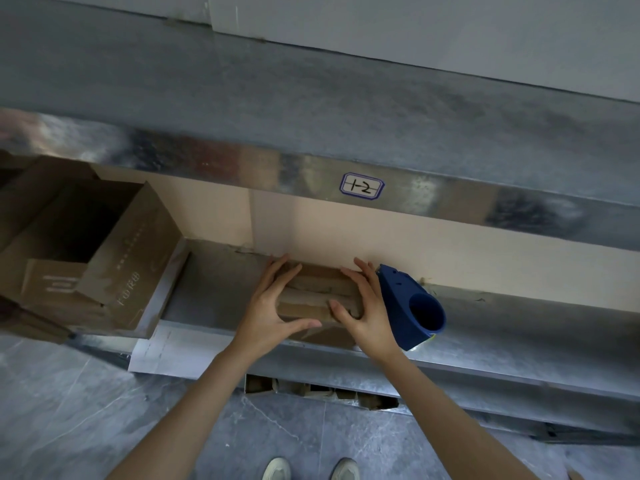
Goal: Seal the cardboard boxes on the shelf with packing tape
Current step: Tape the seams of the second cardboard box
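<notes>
Your left hand [273, 306] and right hand [367, 306] press flat on the small box [311, 288], fingers straight, clasping nothing (blue tape dispenser [403, 306] sits just right of it).

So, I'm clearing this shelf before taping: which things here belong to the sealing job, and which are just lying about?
Job: small cardboard box, with left hand and right hand resting on it; blue tape dispenser beside the right hand; open cardboard box at the left.
Lying about: 1-2 label on the shelf beam; white sheet; cardboard scraps below.
</notes>
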Available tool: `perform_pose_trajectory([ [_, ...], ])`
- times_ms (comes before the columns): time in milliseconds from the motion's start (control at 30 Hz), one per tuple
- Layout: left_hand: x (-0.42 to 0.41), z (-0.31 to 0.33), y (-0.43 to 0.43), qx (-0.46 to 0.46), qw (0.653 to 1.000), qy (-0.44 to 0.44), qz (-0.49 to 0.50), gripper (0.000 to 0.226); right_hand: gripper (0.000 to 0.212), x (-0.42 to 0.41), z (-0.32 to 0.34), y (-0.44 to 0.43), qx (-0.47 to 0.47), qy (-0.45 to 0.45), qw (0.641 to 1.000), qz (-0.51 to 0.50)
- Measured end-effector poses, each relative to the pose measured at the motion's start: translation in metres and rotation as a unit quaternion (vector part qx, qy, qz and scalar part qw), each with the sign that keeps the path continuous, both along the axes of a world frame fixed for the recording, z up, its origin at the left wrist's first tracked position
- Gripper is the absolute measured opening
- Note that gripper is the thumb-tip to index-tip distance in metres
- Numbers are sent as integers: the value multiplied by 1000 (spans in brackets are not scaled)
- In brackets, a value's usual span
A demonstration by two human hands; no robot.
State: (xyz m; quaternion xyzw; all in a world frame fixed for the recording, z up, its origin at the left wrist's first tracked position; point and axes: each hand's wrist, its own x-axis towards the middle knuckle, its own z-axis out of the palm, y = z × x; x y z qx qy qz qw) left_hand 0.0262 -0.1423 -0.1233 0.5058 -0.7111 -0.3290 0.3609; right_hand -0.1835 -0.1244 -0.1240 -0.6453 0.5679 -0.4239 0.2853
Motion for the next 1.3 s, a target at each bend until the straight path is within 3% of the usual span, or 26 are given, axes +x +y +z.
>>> perform_pose_trajectory([
  [167,-4,-1,1,24,998,60,16,102,58,9,6,4,20,-74,997,-27],
  [300,-4,3,2,34,998,55,14,100,56,5,12,5,70,-104,992,-4],
  [500,-4,3,2,39,997,61,11,97,49,0,5,2,51,-52,997,17],
  [1000,-4,6,3,41,998,51,7,94,68,5,9,1,69,-52,996,-5],
  [1200,-14,9,4,76,990,101,71,65,74,3,14,5,83,-64,995,5],
  [1300,-18,5,3,53,986,109,114,57,65,5,14,5,76,-74,994,-10],
])
